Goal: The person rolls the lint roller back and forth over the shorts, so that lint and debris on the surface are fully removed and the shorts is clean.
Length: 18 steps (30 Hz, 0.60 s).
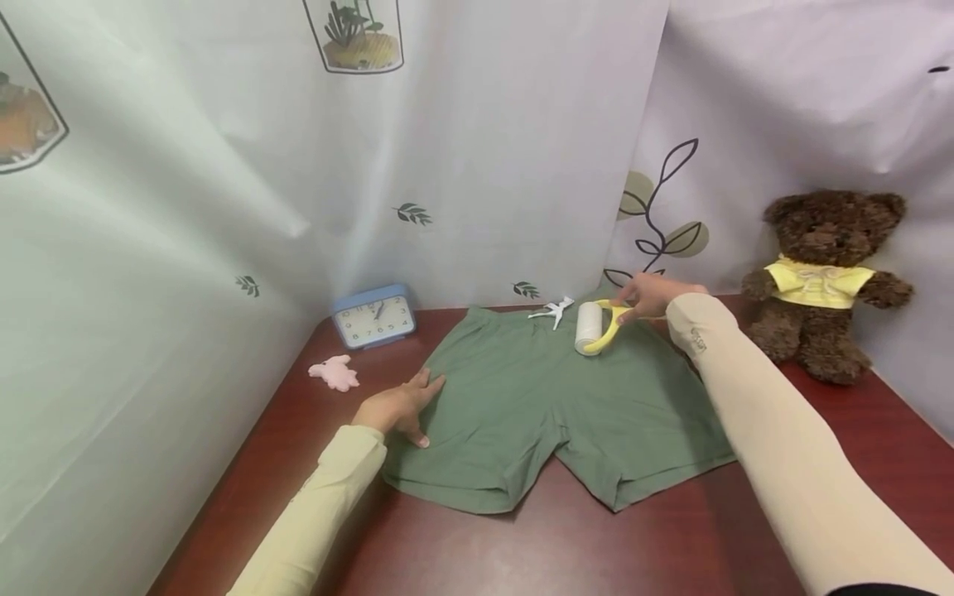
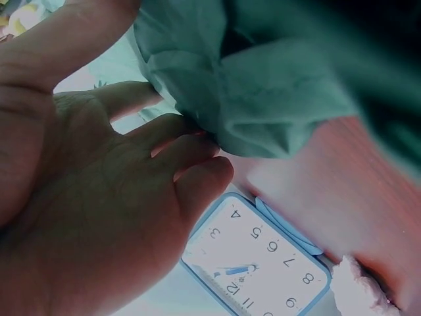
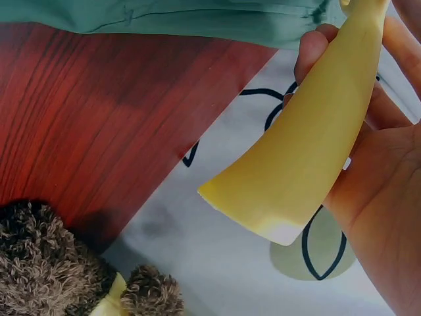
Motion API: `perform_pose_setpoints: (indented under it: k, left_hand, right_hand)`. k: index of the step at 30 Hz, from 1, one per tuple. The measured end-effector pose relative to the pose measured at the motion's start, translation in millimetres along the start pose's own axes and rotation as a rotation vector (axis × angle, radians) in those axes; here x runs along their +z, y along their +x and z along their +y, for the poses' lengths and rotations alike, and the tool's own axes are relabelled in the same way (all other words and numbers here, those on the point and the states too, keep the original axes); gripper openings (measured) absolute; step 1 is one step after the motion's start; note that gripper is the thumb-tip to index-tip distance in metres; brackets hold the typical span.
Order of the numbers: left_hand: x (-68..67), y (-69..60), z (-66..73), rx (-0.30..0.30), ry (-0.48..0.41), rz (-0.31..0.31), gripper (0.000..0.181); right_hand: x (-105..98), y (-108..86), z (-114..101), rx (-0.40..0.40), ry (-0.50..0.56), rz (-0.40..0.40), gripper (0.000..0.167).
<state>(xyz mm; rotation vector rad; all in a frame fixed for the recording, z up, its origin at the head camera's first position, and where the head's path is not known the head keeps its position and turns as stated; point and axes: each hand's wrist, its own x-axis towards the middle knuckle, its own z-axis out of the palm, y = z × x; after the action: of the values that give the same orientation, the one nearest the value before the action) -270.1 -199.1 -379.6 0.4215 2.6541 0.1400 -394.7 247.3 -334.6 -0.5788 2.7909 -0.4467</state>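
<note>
Green shorts [image 1: 499,381] with a white drawstring [image 1: 555,312] lie spread flat on the table, waistband towards the wall. My right hand [image 1: 656,296] grips the yellow handle [image 3: 309,131] of a lint roller [image 1: 589,324]. Its white roll lies against the shorts just below the waistband, right of the drawstring. At the left side of the shorts, my left hand [image 1: 398,408] rests with its fingers extended onto the cloth. In the left wrist view, the fingertips of that hand touch the green fabric [image 2: 217,85].
A blue alarm clock [image 1: 374,316] stands at the back left, with a small pink animal-shaped thing [image 1: 334,373] in front of it. On the right sits a brown teddy bear [image 1: 823,281] in a yellow top. A patterned curtain [image 1: 492,165] hangs behind the dark red table [image 1: 447,555].
</note>
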Motion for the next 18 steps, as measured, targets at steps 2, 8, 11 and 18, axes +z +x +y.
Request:
perform_pose_setpoints:
  k: [2,8,11,18]
  left_hand:
    - [1.2,0.1,-0.6,0.000,-0.002,0.001,0.113]
    - [3.7,1.0,-2.0,0.010,-0.006,0.008,0.112]
    - [3.8,1.3,-2.3,0.014,-0.015,0.013,0.112]
    - [2.2,0.5,-3.5,0.015,-0.026,0.013,0.112]
  right_hand:
    - [0,-1.9,1,0.011,0.007,-0.007,0.053]
    - [0,-4.7,8,0.020,0.015,-0.007,0.053]
    - [0,-6.6,12,0.011,0.020,0.000,0.052]
    - [-8,-14.6,18,0.023,-0.022,0.007,0.053]
